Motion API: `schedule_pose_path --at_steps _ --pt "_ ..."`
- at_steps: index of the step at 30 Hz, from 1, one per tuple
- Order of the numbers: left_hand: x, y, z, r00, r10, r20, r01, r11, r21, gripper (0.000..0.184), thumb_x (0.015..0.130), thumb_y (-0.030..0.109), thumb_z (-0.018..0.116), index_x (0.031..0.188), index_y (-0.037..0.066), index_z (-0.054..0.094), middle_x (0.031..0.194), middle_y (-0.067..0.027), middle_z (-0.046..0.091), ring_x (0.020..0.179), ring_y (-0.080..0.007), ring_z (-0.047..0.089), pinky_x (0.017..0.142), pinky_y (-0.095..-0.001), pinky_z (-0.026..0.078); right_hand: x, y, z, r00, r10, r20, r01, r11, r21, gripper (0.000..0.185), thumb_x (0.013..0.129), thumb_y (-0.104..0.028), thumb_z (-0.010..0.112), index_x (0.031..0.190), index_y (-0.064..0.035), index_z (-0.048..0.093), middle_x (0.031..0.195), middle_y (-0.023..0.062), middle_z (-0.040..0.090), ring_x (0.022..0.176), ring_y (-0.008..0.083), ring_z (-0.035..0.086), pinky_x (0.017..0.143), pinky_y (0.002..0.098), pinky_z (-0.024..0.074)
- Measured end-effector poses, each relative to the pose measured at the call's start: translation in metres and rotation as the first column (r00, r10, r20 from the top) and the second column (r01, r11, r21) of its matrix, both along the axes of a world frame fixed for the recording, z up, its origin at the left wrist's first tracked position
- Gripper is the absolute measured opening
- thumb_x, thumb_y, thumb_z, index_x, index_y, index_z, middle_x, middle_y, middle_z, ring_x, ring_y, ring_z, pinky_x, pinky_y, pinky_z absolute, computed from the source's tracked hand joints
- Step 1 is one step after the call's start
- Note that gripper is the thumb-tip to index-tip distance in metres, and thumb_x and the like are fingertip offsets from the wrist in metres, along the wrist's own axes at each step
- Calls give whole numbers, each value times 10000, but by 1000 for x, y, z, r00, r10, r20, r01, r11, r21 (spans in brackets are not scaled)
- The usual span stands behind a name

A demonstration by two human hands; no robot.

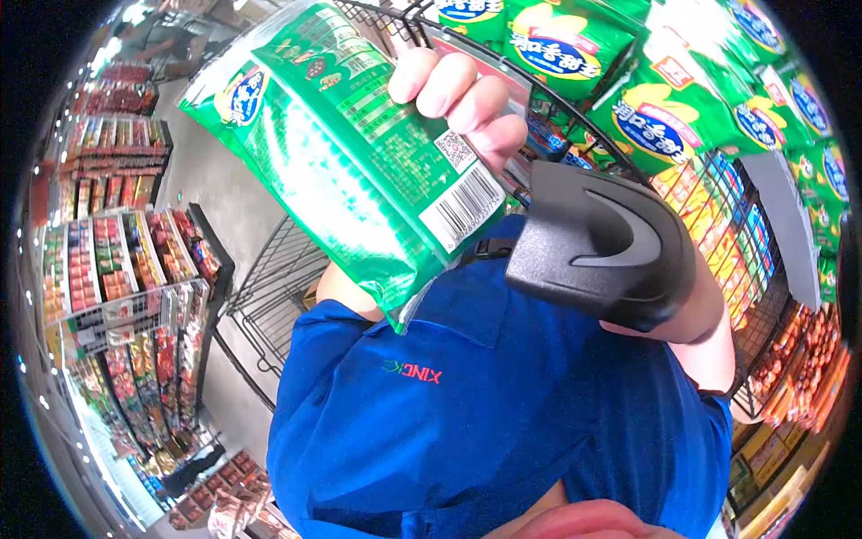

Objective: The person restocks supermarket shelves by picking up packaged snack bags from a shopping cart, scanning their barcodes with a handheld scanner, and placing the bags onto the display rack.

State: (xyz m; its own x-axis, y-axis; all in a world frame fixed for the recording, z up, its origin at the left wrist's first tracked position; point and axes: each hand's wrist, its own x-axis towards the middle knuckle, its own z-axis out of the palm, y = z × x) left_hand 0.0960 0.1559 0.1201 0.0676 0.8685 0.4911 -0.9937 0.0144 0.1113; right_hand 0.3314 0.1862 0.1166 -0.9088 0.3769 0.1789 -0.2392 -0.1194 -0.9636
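Note:
A shiny green snack bag (332, 171) is tilted in front of my chest, its printed back and white barcode label (462, 211) facing up. My left hand (462, 103) grips it from underneath; the fingers curl over its right edge, while the palm and thumb are hidden. Close to the barcode, on the right, is a black handheld barcode scanner (602, 242) with a grey curved stripe. My right hand (709, 310) holds the scanner from behind, mostly covered by its body. The scanner's front end sits just beside the bag, apart from the label.
More green snack bags (646, 126) are piled at the upper right, beside a black wire rack (763, 296) with orange and blue packets. Stocked shelves (135, 260) stand at left across a grey floor (202, 153). A black wire frame (260, 314) is near my left side.

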Motion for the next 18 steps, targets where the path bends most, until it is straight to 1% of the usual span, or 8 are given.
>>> schedule_pose_path --at_steps 1,2,4,6,7,9,13,18 --pt "2 7 -4 998 -49 37 47 997 62 141 877 200 488 740 176 509 742 34 464 730 -136 412 688 -286 348 2 -2 3 1000 -17 -3 17 1000 -5 773 682 -118 795 1345 -2 415 1331 127 501 1202 191 480 1035 361 354" --pt "7 9 -5 997 -66 34 64 996 58 141 877 200 488 740 176 509 742 34 464 730 -136 412 688 -286 348 0 -5 17 998 -45 35 44 998 34 768 681 -103 795 1343 -6 417 1316 119 512 1189 183 486 1028 359 359" --pt "16 12 -6 985 -80 156 63 992 111 117 910 210 425 806 175 464 777 19 412 772 -147 383 723 -311 336 4 -5 34 994 -88 71 83 994 72 764 680 -87 795 1340 -10 418 1302 112 523 1176 174 491 1021 358 365" --pt "19 19 -8 981 -126 151 107 986 129 114 913 216 426 820 175 477 779 18 425 766 -147 391 724 -307 337 10 -5 40 967 -132 217 121 991 63 772 676 -48 794 1342 -9 406 1276 98 538 1162 158 493 1011 342 367" --pt "19 25 -9 977 -156 147 133 979 151 115 915 223 427 833 175 491 781 18 438 760 -146 399 726 -304 337 12 -6 37 968 -174 181 165 984 66 769 665 -9 793 1334 -12 414 1238 79 560 1143 150 503 996 332 376" --pt "21 41 -13 971 -209 116 176 954 242 131 923 243 431 882 172 533 814 15 491 771 -153 438 738 -296 339 17 -6 35 964 -213 160 207 977 51 753 662 -19 795 1320 -8 428 1185 88 579 1079 155 529 945 326 402" --pt "28 49 -5 967 -248 58 233 953 194 120 913 204 478 901 143 581 830 17 543 777 -130 485 737 -274 397 27 -11 36 952 -271 143 277 960 -29 723 656 -40 799 1292 2 457 1081 104 616 950 165 582 843 313 454" --pt "37 53 -5 969 -211 130 198 975 101 162 947 213 476 1005 105 581 845 0 581 764 -121 535 712 -266 429 45 -17 43 946 -316 75 324 901 -289 688 649 -66 805 1258 13 494 950 125 662 789 178 648 716 298 519"
